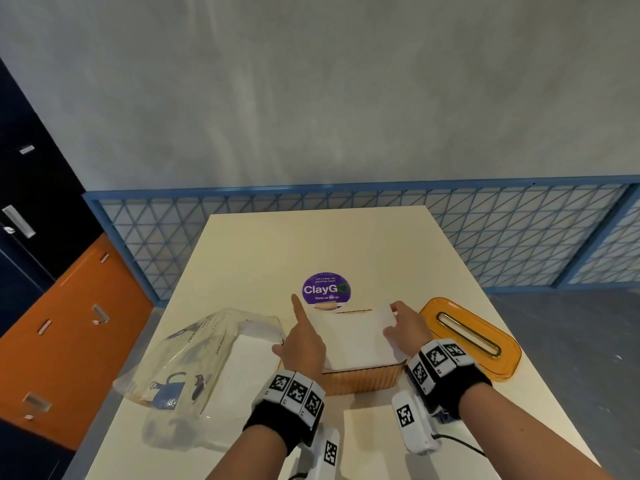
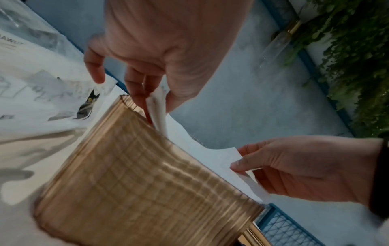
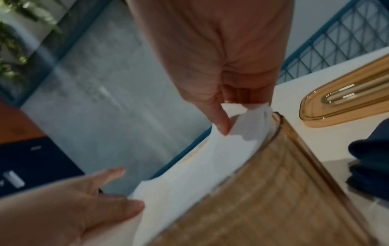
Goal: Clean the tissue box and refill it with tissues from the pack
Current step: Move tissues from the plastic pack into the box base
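An amber ribbed tissue box [image 1: 360,379] stands lidless in the middle of the table. A stack of white tissues [image 1: 356,337] lies in its open top and rises above the rim. My left hand [image 1: 304,344] pinches the stack's left end, index finger sticking out; the left wrist view shows the left hand [image 2: 157,103] with tissue between thumb and fingers. My right hand [image 1: 398,323] pinches the right end; in the right wrist view the right hand [image 3: 235,114] has its thumb on top of the tissues [image 3: 189,166]. The opened clear tissue pack [image 1: 194,358] lies to the left, white tissues still inside.
The amber lid [image 1: 471,337] with its slot lies flat to the right of the box. A purple round sticker [image 1: 325,288] is on the table behind it. A white sheet [image 1: 367,420] lies in front, and a dark blue cloth [image 3: 372,158] sits by my right wrist.
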{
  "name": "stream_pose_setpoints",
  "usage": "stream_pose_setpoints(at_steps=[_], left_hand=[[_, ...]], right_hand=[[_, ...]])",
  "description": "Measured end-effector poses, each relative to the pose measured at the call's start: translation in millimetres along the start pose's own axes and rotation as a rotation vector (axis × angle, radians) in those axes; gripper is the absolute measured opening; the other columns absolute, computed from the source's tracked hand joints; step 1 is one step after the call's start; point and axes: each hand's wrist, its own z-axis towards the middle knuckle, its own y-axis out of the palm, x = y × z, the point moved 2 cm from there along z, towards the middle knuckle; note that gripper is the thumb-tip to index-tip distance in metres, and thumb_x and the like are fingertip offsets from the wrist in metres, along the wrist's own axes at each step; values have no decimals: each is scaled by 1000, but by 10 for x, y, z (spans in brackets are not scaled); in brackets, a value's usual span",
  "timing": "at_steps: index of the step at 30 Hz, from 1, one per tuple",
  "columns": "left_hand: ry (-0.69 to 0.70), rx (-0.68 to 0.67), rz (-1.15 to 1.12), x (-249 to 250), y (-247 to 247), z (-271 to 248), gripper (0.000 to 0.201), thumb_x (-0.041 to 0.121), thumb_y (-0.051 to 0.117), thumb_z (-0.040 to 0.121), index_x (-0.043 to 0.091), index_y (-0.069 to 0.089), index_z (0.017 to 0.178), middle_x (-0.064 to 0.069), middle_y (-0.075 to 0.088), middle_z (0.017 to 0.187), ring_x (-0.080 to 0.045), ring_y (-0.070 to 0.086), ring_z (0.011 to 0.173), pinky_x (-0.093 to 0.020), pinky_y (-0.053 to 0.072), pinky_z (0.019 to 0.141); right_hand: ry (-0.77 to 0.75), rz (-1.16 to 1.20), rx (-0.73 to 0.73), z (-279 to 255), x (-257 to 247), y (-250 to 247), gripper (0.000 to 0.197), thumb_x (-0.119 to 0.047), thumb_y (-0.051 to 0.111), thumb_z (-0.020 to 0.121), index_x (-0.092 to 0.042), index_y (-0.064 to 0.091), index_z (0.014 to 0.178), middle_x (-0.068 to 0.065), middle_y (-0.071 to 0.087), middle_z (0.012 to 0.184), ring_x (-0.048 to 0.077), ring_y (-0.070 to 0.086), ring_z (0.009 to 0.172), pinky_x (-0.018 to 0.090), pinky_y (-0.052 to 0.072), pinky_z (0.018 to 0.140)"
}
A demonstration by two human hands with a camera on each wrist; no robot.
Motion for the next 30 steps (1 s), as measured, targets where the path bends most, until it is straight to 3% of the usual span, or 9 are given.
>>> stream_pose_setpoints(at_steps=[3, 7, 10, 12, 16, 20, 24, 27, 30], left_hand=[[32, -1, 74, 5, 38, 56, 82, 7, 42, 92, 22, -16, 148, -4, 55, 89, -20, 52, 86, -44, 28, 103], [75, 56, 297, -2, 131, 96, 69, 6, 42, 91, 24, 8, 149, -6, 48, 127, -23, 49, 116, -47, 31, 100], [237, 176, 433, 8, 115, 63, 52, 9, 45, 92, 30, 34, 139, -2, 36, 138, -24, 37, 124, -48, 31, 97], [380, 132, 464, -12, 124, 71, 46, 16, 47, 94, 34, 40, 135, 3, 32, 143, -21, 34, 128, -48, 28, 98], [475, -76, 533, -78, 132, 93, 40, 26, 46, 95, 36, 42, 134, 6, 34, 144, -18, 33, 132, -49, 27, 100], [450, -108, 559, -101, 94, 90, 39, 31, 50, 94, 34, 44, 132, 5, 36, 144, -18, 33, 133, -51, 25, 101], [558, -243, 632, -35, 24, 119, 52, 36, 55, 91, 40, 36, 138, 7, 22, 154, -16, 18, 143, -57, 16, 108], [501, -396, 647, -85, -15, 203, 62, 33, 58, 89, 43, 28, 142, 7, 18, 157, -15, 16, 145, -60, 11, 110], [485, -440, 669, -133, -55, 263, 66, 29, 59, 89, 42, 25, 143, 7, 18, 157, -15, 18, 144, -62, 10, 110]], right_hand=[[-7, -87, 6, -19, 20, 56, 58, 0, 48, 90, -10, 27, 142, 21, 57, 123, 33, 58, 108, 28, 44, 76], [-168, -306, 60, -120, -11, 95, 71, -2, 49, 92, -12, 9, 149, 16, 43, 133, 28, 48, 120, 30, 42, 93], [-343, -410, 152, -162, -1, 70, 66, -2, 50, 90, -16, 20, 147, 10, 36, 135, 25, 42, 120, 30, 45, 92], [-376, -402, 132, -159, 38, 55, 59, -2, 51, 90, -16, 30, 143, 9, 38, 132, 25, 43, 118, 31, 46, 91], [-375, -349, 64, -129, 49, 78, 48, 0, 48, 91, -13, 41, 137, 11, 47, 125, 26, 52, 112, 29, 42, 90], [-421, -331, 1, -92, -5, 116, 44, -5, 50, 92, -13, 46, 135, 8, 47, 131, 23, 50, 118, 23, 37, 91], [-457, -441, -200, -106, -42, 97, 58, -18, 63, 86, -20, 41, 140, 2, 37, 144, 19, 36, 133, 27, 31, 106], [-421, -581, -354, -100, -28, 82, 66, -21, 66, 85, -28, 35, 143, -1, 22, 155, 19, 22, 142, 31, 23, 115], [-408, -642, -377, -47, -29, 76, 69, -18, 66, 85, -32, 33, 144, -1, 19, 156, 19, 20, 144, 31, 21, 115]])
